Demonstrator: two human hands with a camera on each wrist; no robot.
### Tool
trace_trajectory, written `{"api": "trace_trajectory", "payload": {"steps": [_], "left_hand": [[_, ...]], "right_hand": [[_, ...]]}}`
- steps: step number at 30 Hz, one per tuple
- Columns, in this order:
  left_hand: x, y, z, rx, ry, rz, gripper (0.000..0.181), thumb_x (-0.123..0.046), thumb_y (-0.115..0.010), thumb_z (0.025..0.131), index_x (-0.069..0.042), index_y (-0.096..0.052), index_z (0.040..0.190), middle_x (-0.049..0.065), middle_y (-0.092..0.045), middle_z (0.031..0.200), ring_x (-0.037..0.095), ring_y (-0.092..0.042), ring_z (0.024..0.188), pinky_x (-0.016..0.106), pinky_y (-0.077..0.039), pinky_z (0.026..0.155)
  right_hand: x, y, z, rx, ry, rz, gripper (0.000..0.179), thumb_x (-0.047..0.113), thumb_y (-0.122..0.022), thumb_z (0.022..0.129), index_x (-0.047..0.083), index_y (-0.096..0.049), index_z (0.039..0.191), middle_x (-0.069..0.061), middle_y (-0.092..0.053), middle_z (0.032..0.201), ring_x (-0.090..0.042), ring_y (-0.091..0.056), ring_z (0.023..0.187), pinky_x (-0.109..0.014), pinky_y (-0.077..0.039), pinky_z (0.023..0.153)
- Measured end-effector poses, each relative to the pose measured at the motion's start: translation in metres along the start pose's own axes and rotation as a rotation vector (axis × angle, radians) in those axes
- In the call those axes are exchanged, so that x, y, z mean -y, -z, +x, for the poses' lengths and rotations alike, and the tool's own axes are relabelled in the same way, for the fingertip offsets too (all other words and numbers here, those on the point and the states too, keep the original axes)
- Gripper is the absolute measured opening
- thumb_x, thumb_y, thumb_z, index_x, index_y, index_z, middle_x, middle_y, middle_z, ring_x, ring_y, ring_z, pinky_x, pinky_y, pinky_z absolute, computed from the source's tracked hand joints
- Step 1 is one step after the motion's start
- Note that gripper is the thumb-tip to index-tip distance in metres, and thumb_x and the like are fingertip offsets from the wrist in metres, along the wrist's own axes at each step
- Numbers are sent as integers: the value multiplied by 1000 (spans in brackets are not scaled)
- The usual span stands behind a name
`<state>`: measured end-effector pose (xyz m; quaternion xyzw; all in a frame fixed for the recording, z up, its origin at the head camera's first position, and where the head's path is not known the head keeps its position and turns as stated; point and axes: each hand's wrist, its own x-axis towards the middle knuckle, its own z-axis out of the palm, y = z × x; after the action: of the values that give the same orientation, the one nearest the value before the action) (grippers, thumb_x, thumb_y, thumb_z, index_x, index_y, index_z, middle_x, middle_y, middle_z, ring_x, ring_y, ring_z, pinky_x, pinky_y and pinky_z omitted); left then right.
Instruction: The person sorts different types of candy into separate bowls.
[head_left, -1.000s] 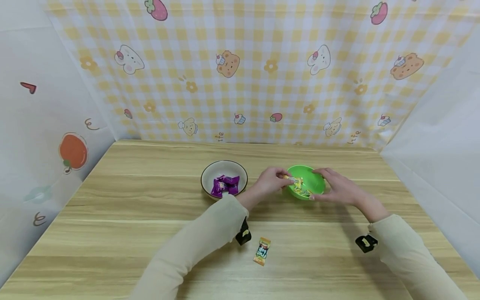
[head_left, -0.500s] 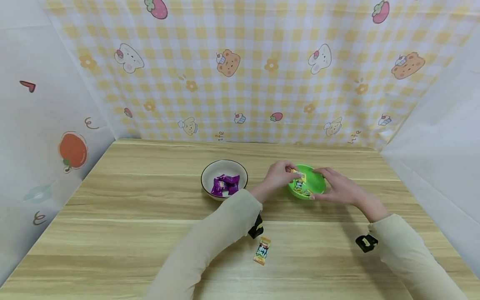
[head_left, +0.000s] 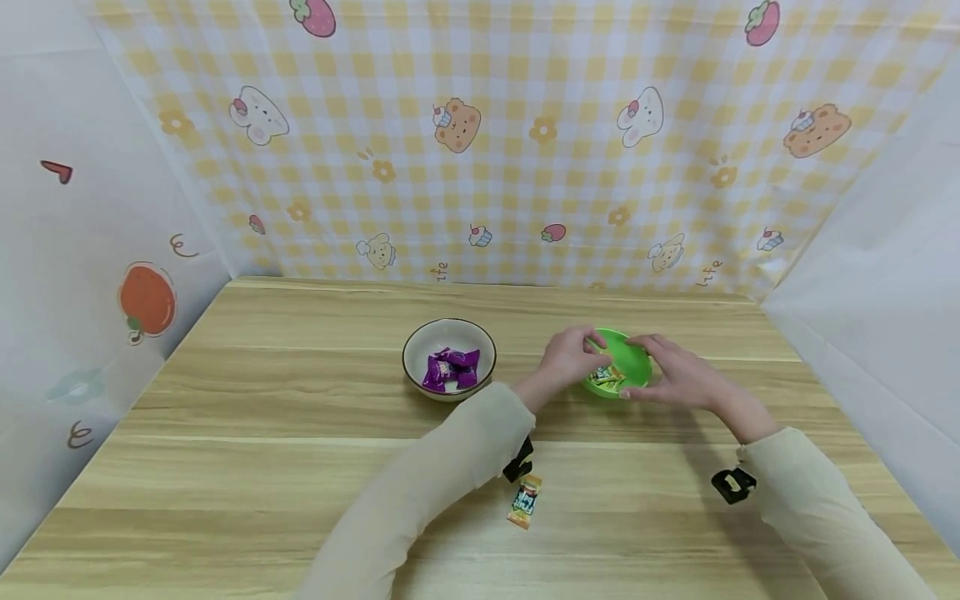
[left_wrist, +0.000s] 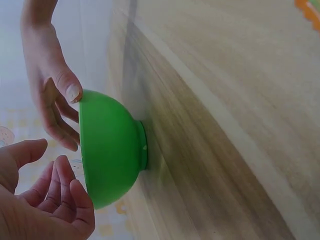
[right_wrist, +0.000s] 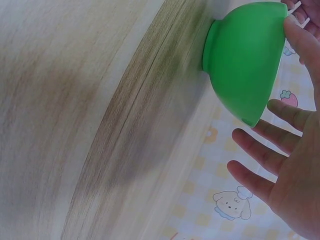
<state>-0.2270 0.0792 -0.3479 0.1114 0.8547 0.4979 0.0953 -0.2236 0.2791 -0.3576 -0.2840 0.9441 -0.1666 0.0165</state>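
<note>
A green bowl (head_left: 632, 362) stands on the table with several yellow wrapped candies (head_left: 604, 378) inside. Over its left rim hovers my left hand (head_left: 573, 354); in the left wrist view that hand (left_wrist: 47, 207) has its thumb apart from loosely bent fingers and nothing between them. My right hand (head_left: 686, 379) steadies the bowl from the right, thumb on the near rim and fingertips at the far rim. The right wrist view shows the other fingers of this hand (right_wrist: 295, 170) spread off the bowl (right_wrist: 245, 60). One orange-ended wrapped candy (head_left: 524, 502) lies on the table near the left wrist.
Left of the green bowl stands a cream bowl (head_left: 429, 340) with a dark rim, holding several purple wrapped candies (head_left: 452, 369). A yellow checked cloth (head_left: 495, 192) hangs behind the wooden table (head_left: 262, 400), and white cloths hang at both sides.
My left hand has carried a yellow wrapped candy rightward over the green bowl and let it go inside. The right hand has stayed at the bowl's rim.
</note>
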Motion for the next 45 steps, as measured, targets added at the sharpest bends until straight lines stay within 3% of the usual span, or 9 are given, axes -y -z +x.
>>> {"api": "trace_trajectory", "payload": {"steps": [5, 9, 12, 17, 21, 33, 38, 45], "left_hand": [[3, 3, -7, 31, -15, -53, 12, -20, -69, 77, -12, -64, 83, -3, -56, 73, 10, -52, 66, 20, -43, 52], [6, 10, -14, 89, -1, -135, 11, -19, -70, 76, -11, -64, 82, 0, -57, 70, 19, -57, 67, 20, -42, 51], [7, 19, -20, 135, 5, -142, 14, -18, -70, 76, -8, -64, 85, 2, -58, 69, 22, -59, 69, 20, -42, 51], [14, 30, -31, 207, 33, -141, 20, -18, -69, 77, -6, -63, 92, 2, -57, 72, 16, -57, 63, 25, -47, 55], [24, 36, -44, 264, 65, -155, 23, -19, -69, 77, -6, -61, 94, 3, -57, 74, 17, -57, 64, 32, -50, 59], [62, 44, -84, 376, 78, -218, 24, -7, -69, 76, 2, -58, 95, 7, -57, 75, 24, -56, 56, 33, -49, 50], [74, 49, -99, 397, 71, -138, 22, -9, -70, 75, 0, -58, 91, 5, -58, 71, 20, -55, 54, 28, -47, 46], [80, 47, -112, 389, 51, -9, 23, -15, -74, 71, -6, -58, 85, 1, -58, 67, 13, -51, 48, 25, -45, 43]], "right_hand": [[-1, 0, 0, 5, 2, 4, 82, 53, -65, 71, 0, -39, 128, -22, -41, 124, -38, -41, 110, -54, -38, 81], [-2, -1, 0, 3, 2, 5, 83, 53, -66, 71, 0, -38, 128, -22, -40, 124, -38, -41, 110, -54, -38, 81], [-2, -2, 0, -3, 3, 2, 83, 53, -66, 70, 0, -38, 128, -22, -41, 124, -38, -42, 109, -53, -39, 81], [-3, -2, 1, -5, -2, 4, 85, 55, -66, 69, 0, -38, 128, -22, -41, 123, -38, -42, 109, -54, -38, 81], [-4, -2, 0, -2, -11, 13, 86, 54, -67, 68, 0, -38, 128, -22, -41, 123, -37, -42, 109, -54, -37, 83], [-3, -2, 0, 2, -7, -1, 85, 55, -66, 69, -1, -38, 128, -22, -41, 123, -38, -40, 111, -54, -36, 85], [-3, -2, 0, 6, -9, -4, 85, 54, -65, 70, -1, -38, 128, -23, -40, 123, -38, -40, 111, -54, -35, 85], [-1, -1, 0, 10, -11, -4, 85, 54, -65, 70, -2, -37, 128, -23, -40, 124, -39, -39, 111, -54, -35, 85]]}}
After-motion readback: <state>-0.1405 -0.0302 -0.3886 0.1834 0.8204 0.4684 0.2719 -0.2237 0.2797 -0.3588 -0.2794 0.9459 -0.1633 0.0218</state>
